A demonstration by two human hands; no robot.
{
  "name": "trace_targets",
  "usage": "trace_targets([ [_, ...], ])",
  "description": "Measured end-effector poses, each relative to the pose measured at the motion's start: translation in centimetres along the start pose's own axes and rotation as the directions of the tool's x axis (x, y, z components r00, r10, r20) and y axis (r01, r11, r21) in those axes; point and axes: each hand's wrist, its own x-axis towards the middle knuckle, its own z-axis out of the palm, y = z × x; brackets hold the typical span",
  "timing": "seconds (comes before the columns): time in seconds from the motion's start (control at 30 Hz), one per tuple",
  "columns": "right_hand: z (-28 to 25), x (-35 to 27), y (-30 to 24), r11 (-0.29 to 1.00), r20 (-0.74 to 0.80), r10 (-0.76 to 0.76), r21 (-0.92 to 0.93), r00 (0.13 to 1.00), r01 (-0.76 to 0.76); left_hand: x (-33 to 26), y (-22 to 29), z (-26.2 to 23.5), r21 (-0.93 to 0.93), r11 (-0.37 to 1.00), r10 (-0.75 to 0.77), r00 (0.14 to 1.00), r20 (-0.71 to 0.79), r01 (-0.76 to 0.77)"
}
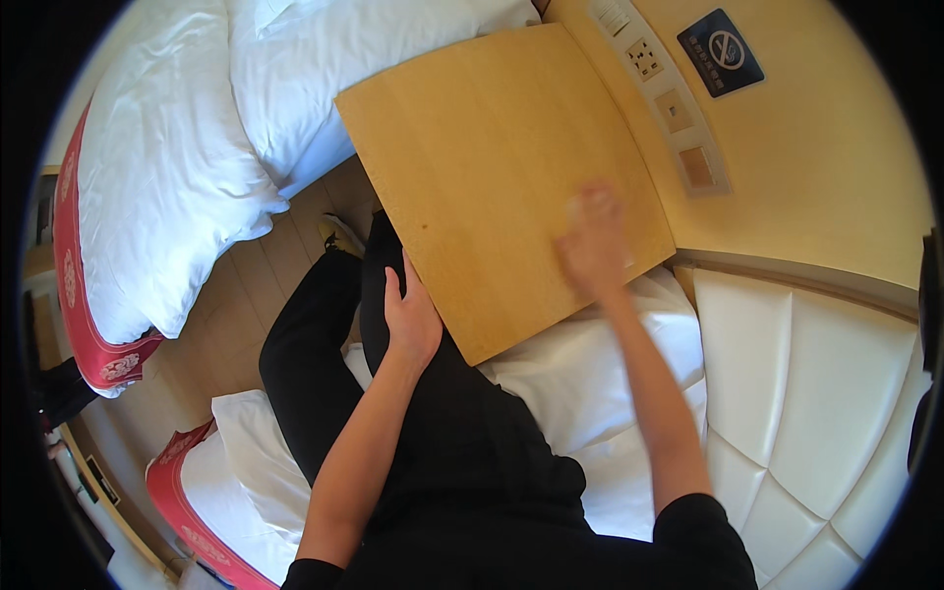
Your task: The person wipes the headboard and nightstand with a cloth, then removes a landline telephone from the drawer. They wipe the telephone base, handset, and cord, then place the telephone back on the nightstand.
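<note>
A square light-wood tabletop stands between the two beds, against the wall panel. Over its right part is my right hand, smeared by motion. A faint pale patch shows beside its fingers, too blurred to name; whether the hand grips it I cannot tell. At the tabletop's near left edge is my left hand, resting by my thigh. Its thumb stands apart and its fingers stretch along the edge, partly hidden.
White bedding covers the bed on the far left. Another bed lies behind me, beside a padded white headboard. A socket strip and a dark no-smoking sign are on the wall. Wooden floor runs between the beds.
</note>
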Motion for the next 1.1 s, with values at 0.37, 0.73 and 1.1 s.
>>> trace_targets([
  [0.37,5.7,-0.9,-16.9,0.885,-0.08,-0.395,0.235,0.915,0.402,-0.4,0.7,-1.1,-0.317,0.942,-0.127,0.991,-0.029,0.111],
  [0.73,1.5,11.2,3.0,0.97,-0.058,-0.112,-0.223,0.992,0.097,-0.3,0.9,0.7,-0.176,0.979,-0.106,0.994,-0.02,0.101],
  [1.1,2.2,13.2,7.7,0.983,-0.255,-0.151,-0.145,0.955,0.116,-0.1,0.8,0.0,-0.22,0.971,-0.09,0.996,0.017,0.092],
])
